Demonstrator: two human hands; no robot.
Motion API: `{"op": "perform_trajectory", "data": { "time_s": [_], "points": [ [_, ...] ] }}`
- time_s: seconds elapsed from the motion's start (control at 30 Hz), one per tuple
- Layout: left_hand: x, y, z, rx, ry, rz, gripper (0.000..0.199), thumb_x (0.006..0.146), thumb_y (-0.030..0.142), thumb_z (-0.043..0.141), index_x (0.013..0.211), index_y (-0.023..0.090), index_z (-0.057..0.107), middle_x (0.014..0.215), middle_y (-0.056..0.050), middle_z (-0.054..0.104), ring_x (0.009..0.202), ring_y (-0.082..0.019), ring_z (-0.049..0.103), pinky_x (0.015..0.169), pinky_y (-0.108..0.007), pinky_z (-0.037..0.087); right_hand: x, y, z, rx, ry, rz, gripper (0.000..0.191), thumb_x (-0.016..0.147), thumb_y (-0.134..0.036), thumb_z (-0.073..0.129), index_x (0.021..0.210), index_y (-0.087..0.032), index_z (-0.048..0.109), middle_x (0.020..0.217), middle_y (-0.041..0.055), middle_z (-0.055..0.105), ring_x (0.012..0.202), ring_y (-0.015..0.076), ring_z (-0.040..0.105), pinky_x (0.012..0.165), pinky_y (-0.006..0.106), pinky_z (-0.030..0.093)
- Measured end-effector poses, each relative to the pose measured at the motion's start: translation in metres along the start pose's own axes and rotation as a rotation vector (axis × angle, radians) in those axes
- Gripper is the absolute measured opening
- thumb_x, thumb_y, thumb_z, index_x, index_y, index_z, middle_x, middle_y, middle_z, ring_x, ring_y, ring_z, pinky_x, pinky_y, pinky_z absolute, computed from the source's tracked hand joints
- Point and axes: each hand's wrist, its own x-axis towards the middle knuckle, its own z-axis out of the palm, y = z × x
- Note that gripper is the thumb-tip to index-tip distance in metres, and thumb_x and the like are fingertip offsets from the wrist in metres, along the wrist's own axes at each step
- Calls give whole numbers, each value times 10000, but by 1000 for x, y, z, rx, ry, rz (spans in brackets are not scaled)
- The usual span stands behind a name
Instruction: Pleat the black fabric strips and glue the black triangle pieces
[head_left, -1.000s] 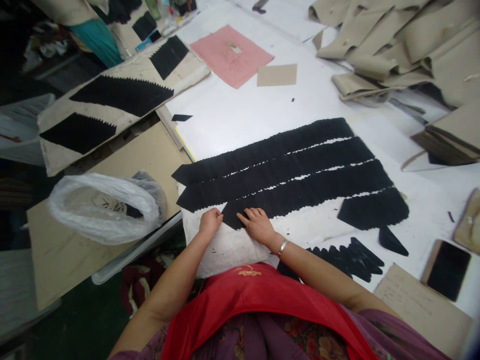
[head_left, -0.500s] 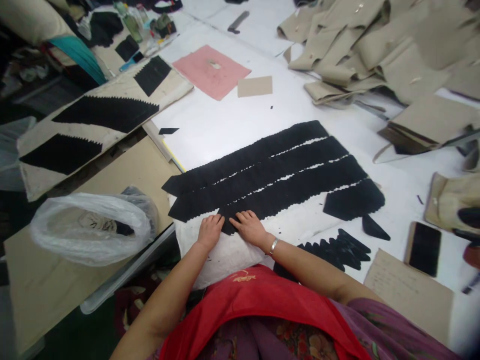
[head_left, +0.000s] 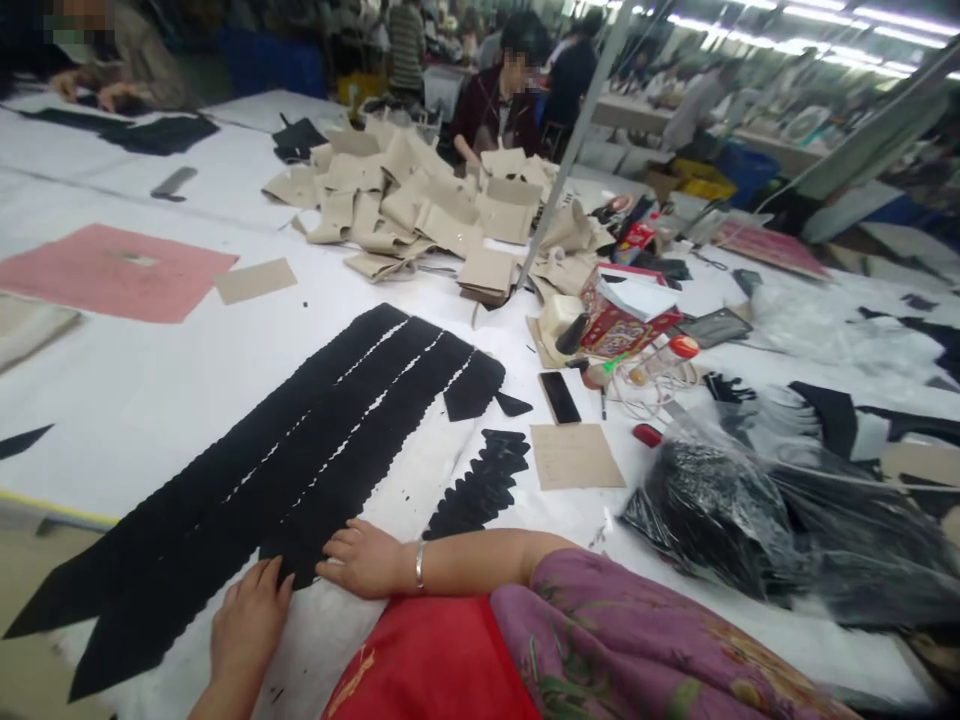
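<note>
Long black pieces with zigzag edges, perhaps fabric or leather, lie side by side on white material spread over the table. My left hand rests at the near end of one of them, its fingers lying on the piece with the tips near the edge. On the same end, to the right, my right hand lies palm down with fingers stretched out, a silver bracelet on its wrist. Past the far end are a short black piece and a small black triangle. A row of overlapping black pieces sits right of the white material.
Folded beige pieces are heaped at the back. To the right are a phone, a brown card, a red box and a black plastic-wrapped bundle. A slanting pole rises behind. Co-workers sit across the table.
My view has swung up and to the right, showing the far room and the table's right side. Both hands remain on the near end of the black piece.
</note>
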Motion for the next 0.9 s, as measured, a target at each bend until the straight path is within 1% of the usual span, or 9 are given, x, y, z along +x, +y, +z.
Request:
{"op": "perform_trajectory", "data": {
  "time_s": [0.17,0.3,0.4,0.47,0.53,0.6,0.73,0.8,0.9],
  "points": [
    [5,-9,4,-178,-15,15,548,811,444,311,1084,48,575,1078,-171,601,993,-280,552,858,-382,435,-38,-17,-7,88,-64,75,177,874,-278,456,988,-206,570,1048,83,600,947,182,517,842,358,363],
    [-5,-5,-18,-277,43,-136,545,785,491,354,1103,98,557,1021,-143,611,992,-278,559,796,-362,463,-57,-15,-18,200,-75,196,217,831,-244,500,1027,-194,579,1082,77,609,984,189,521,869,351,375],
    [-24,8,-37,-297,49,-240,445,803,427,356,1109,169,549,868,-69,623,840,-240,600,714,-337,472,-68,-13,-27,285,-87,279,256,810,-215,502,1049,-180,589,1046,76,628,963,188,543,859,335,395],
    [-39,18,-42,-318,34,-227,382,803,357,353,1074,189,563,802,-38,618,759,-213,608,700,-326,475,-73,-14,-31,330,-105,329,290,800,-209,502,1074,-164,587,1028,84,633,941,189,559,844,326,412],
    [-51,30,-41,-339,40,-128,349,794,313,357,1030,185,580,780,-33,615,720,-198,608,693,-319,483,-74,-18,-31,374,-109,365,317,807,-208,490,1105,-149,577,1034,92,630,937,188,568,837,313,422],
    [-59,43,-37,-367,72,52,320,792,289,363,985,184,596,813,-44,622,741,-192,613,692,-311,495,-71,-24,-33,435,-77,374,330,835,-231,468,1139,-140,559,1049,96,623,952,183,568,849,296,420],
    [-65,66,-33,-359,172,461,298,777,212,379,969,187,605,1018,-86,622,980,-212,583,821,-328,493,-54,-33,-46,603,42,342,346,894,-311,405,1166,-134,525,1081,99,604,1013,169,539,892,263,395],
    [-66,73,-37,-279,172,570,295,776,185,392,983,175,601,1013,-97,630,987,-221,578,842,-344,486,-45,-34,-55,691,27,316,318,910,-312,370,1102,-138,556,1052,89,612,1002,166,539,893,258,392],
    [-69,74,-43,-146,189,655,301,788,194,401,1010,166,602,1008,-107,649,946,-225,593,827,-351,482,-37,-30,-60,876,-64,332,268,912,-281,374,1021,-162,588,1008,49,621,956,149,552,880,246,396]
  ]
}}
